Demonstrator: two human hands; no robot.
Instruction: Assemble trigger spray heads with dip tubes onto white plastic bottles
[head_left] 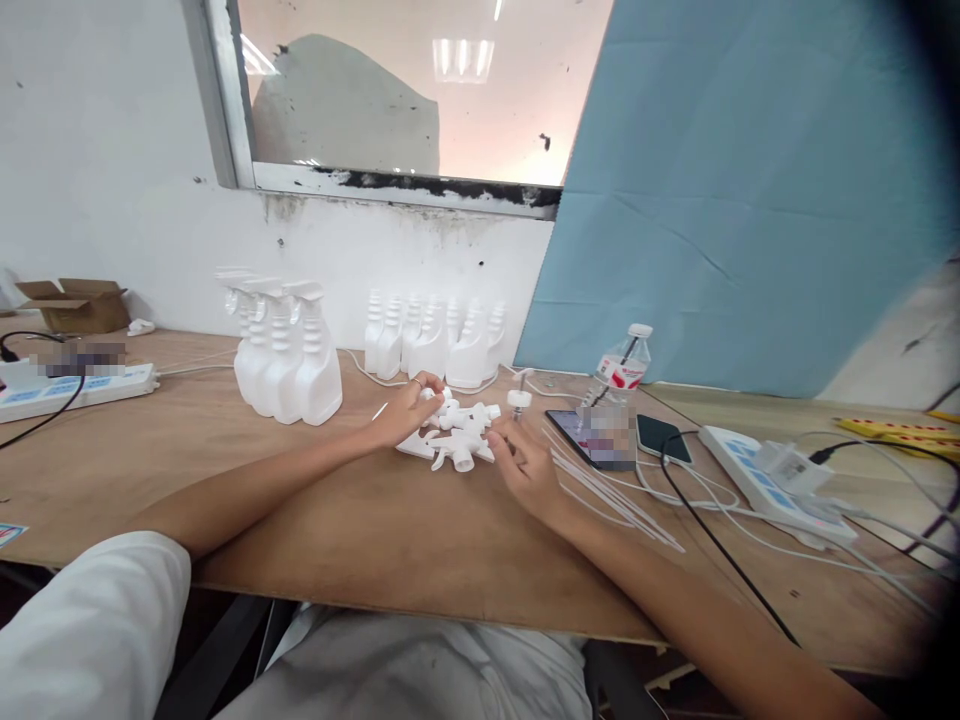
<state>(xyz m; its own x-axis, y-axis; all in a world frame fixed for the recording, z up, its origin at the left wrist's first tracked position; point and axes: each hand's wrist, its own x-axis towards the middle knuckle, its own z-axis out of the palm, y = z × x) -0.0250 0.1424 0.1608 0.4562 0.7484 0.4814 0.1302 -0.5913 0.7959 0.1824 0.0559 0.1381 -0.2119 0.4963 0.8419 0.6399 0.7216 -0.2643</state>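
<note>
— Spray bottles (285,365) with trigger tops stand on the left; what comes next along the table (375,545)?

— The left forearm (285,482), slanting in from the lower left, then the left hand (411,410), fingers bent over the back left edge of the loose trigger sprayer heads (459,445).

— Has it got hold of one?

— Its fingertips meet a white piece (pinching it or merely resting there, I cannot tell).

— And the heap?

— Between the hands, nearer the wearer than the topless bottles (431,345). The closest head turns its round collar toward the wearer; the rest lie at mixed angles, so I'd name no shared long axis.

— Which hand is nearer that closest head?

— The right hand (529,465), I'd judge: just beside it, fingers curled, its forearm (660,590) coming from the lower right. A white collared pump stem (519,398) rises upright at the fingertips (gripped or standing behind them, I cannot say). Farther right, thin plastic tubes (622,500) lie slantwise, and beyond them stands a water bottle (620,380).
</note>
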